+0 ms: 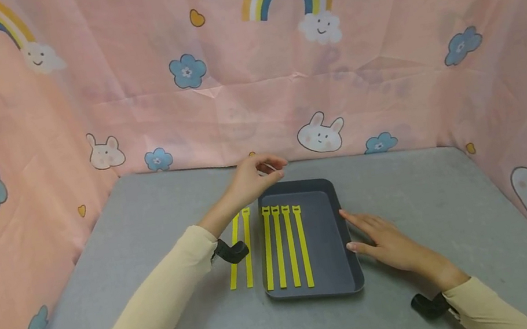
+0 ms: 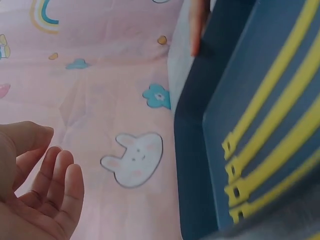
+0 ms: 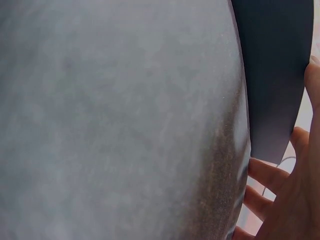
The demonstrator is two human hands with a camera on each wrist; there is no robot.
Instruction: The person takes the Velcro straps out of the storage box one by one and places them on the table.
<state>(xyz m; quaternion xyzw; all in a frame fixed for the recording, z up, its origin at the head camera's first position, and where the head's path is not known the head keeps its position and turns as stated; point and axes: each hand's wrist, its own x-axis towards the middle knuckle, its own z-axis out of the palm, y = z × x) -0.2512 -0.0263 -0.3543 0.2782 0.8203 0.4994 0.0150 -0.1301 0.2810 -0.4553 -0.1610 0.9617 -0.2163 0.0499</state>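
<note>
A dark grey rectangular tray (image 1: 328, 247) lies on the table, with several yellow strap ties (image 1: 292, 247) side by side in its left half, slotted heads toward the far end. Two more yellow ties (image 1: 248, 249) lie on the table just left of the tray, partly hidden by the left wrist. My left hand (image 1: 255, 179) hovers over the tray's far left corner, its fingers loosely bent and nothing between them; the left wrist view shows the same bare hand (image 2: 47, 185). Fingertips of my right hand (image 1: 388, 242) rest against the tray's right outer wall.
The grey tabletop (image 1: 424, 206) stretches around the tray. Pink printed cloth (image 1: 242, 103) hangs behind the table and along both sides. A black mount (image 1: 232, 250) sits at the left wrist, another black mount (image 1: 429, 307) at the right.
</note>
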